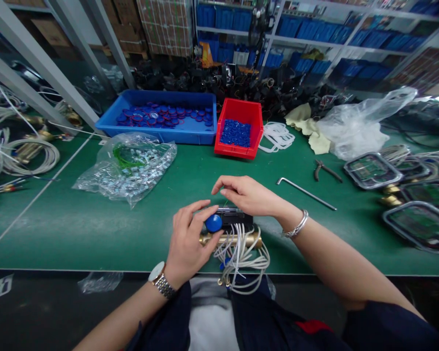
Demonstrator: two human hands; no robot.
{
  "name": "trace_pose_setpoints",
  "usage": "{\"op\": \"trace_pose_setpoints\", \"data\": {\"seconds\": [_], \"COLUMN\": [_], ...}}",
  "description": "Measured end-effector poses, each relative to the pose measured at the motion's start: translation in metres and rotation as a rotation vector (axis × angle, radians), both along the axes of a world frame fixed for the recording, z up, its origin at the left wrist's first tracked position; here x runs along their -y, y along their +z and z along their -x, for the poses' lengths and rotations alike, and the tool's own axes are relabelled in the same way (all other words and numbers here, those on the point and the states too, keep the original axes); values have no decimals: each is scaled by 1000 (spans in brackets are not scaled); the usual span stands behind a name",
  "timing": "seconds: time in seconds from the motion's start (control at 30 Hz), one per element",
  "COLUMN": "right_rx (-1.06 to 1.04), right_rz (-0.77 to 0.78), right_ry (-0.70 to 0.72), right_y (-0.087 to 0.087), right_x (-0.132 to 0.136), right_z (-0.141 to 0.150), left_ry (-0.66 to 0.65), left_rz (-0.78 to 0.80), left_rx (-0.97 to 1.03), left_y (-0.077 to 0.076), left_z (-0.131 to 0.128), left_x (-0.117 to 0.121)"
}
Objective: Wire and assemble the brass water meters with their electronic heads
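My left hand [186,241] grips the left end of a brass-bodied meter [237,239] at the table's near edge, with thumb and fingers closed around a round blue cap [213,223]. My right hand [247,194] rests over the meter's black top housing [231,216], fingers curled down onto it. A bundle of white cable [241,258] hangs from the meter over the table edge.
A blue tray of blue and red caps [161,117] and a red bin of small blue parts [237,129] stand behind. A clear bag of metal pieces [128,165] lies left. A hex key [305,193], pliers [325,170] and finished meters [420,224] lie right.
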State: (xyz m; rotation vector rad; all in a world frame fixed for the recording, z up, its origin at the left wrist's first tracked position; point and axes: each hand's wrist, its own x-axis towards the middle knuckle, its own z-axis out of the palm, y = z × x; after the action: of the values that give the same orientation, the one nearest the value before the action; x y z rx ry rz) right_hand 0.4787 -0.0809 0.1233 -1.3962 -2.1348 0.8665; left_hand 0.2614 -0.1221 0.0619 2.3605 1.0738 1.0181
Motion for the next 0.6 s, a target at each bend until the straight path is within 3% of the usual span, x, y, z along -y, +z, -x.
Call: {"op": "trace_pose_setpoints", "data": {"seconds": [0.13, 0.3, 0.43, 0.6], "right_rx": [56, 35, -147, -461], "right_rz": [10, 11, 72, 28], "right_ry": [120, 151, 152, -58], "right_y": [6, 6, 8, 14], "right_x": [3, 6, 5, 17], "right_z": [8, 11, -2, -29], "left_ry": [40, 50, -1, -165], "left_rz": [-15, 101, 153, 358], "left_rx": [21, 150, 174, 278], "left_y": [-1, 6, 16, 29], "left_z": [-6, -8, -4, 6], "left_x": [1, -5, -13, -14]}}
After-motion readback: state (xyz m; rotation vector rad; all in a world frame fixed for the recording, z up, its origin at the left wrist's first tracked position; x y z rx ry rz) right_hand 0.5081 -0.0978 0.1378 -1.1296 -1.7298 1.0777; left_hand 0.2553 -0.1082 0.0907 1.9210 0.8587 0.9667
